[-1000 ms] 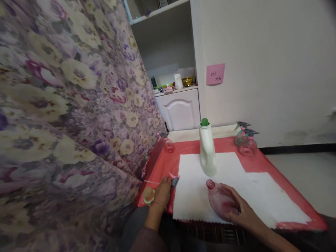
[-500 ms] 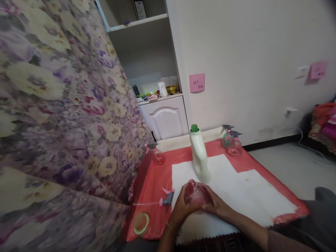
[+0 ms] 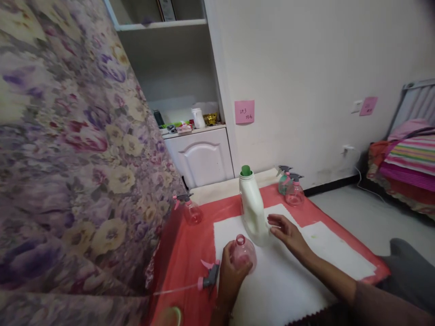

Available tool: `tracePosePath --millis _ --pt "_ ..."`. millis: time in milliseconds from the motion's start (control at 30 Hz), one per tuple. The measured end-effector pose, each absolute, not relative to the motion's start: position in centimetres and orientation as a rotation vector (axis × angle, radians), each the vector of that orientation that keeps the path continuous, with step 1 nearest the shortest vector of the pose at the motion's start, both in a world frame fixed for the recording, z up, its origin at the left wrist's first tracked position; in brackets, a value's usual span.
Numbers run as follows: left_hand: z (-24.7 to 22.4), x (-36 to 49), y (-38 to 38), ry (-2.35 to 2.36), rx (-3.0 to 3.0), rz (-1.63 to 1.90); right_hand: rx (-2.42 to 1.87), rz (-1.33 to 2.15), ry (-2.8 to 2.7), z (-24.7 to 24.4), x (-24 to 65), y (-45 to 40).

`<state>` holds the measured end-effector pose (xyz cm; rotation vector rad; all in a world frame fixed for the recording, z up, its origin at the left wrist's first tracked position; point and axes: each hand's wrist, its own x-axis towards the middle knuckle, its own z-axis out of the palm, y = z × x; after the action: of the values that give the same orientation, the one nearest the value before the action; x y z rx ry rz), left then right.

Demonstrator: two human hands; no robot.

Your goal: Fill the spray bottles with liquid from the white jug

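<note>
My left hand [image 3: 233, 274] is wrapped round a clear pink spray bottle [image 3: 247, 253] without its top, its neck pointing up. My right hand [image 3: 285, 231] is empty, fingers apart, beside the handle side of a tall pale green jug [image 3: 253, 208]; whether the fingertips touch it I cannot tell. Something green sits in the jug's mouth. Left of my left hand lies a grey and pink trigger sprayer [image 3: 209, 276] with its thin tube stretched to the left. White cloth [image 3: 278, 271] lies under the jug and the pink bottle.
The low table has a red cover [image 3: 183, 267]. A pink spray bottle [image 3: 193, 213] stands at its back left; another pink one [image 3: 295, 194] and a green one [image 3: 282, 184] stand at the back right. A round pale-rimmed item [image 3: 176, 314] lies front left. A floral curtain [image 3: 84, 181] hangs along the left.
My right hand has let go of the pink bottle and moved to the right of the jug, opening. My left hand still holds the bottle. The view has turned somewhat to the right.
</note>
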<state>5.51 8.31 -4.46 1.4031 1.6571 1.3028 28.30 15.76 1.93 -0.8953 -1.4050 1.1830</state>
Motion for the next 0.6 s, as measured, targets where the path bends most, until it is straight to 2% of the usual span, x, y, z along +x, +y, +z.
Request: tracePosePath --millis 167,333,600 --pt "-5.4 5.2 8.1 1.552 1.37 1.348 -0.801 1.32 -1.388 3.4 25.4 18.7" --pt "-4.9 4.8 7.8 1.497 1.344 1.304 -0.843 1.276 -1.383 3.1 22.7 19.9" --pt "-3.9 4.9 7.5 1.554 1.383 1.239 -0.834 1.161 -1.427 5.1 25.5 20.8"
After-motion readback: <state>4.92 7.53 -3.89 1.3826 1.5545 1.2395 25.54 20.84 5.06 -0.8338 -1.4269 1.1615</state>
